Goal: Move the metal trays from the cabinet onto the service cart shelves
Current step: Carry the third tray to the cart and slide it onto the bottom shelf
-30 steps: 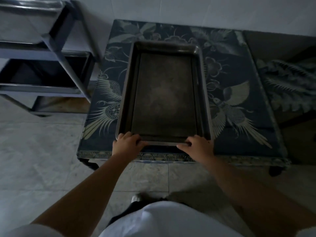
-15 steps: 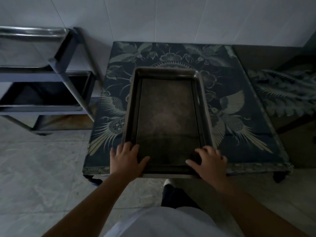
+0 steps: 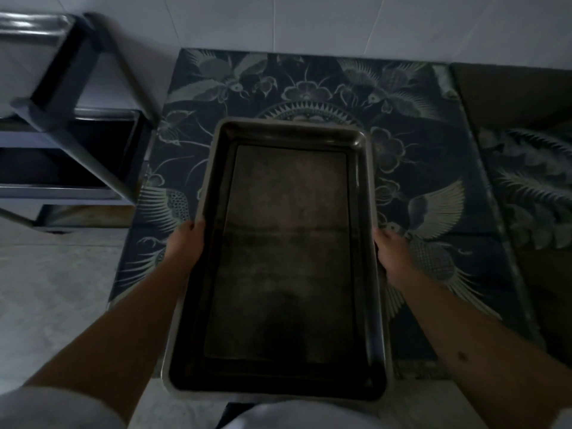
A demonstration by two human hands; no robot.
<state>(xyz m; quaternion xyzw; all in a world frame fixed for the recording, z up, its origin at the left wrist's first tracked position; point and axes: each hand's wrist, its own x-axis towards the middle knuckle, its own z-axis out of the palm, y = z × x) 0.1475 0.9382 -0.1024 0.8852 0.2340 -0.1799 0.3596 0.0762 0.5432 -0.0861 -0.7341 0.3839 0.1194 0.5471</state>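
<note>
A large rectangular metal tray [image 3: 284, 249], dark and empty inside, is held in the air above the low cabinet [image 3: 458, 168] with the blue bird-and-flower top. My left hand [image 3: 185, 243] grips the tray's left long rim at mid-length. My right hand [image 3: 391, 247] grips the right long rim opposite it. The tray's near end reaches out past the cabinet's front edge toward my body. The metal service cart [image 3: 71, 131] stands at the left, its shelves dark.
A white tiled wall [image 3: 309, 23] runs behind the cabinet. A second patterned surface [image 3: 532, 193] adjoins the cabinet on the right. Pale tiled floor [image 3: 52, 289] lies in front of the cart at the lower left.
Both hands shifted from the tray's near short edge to its long sides. The tray has come up off the cabinet top and toward me.
</note>
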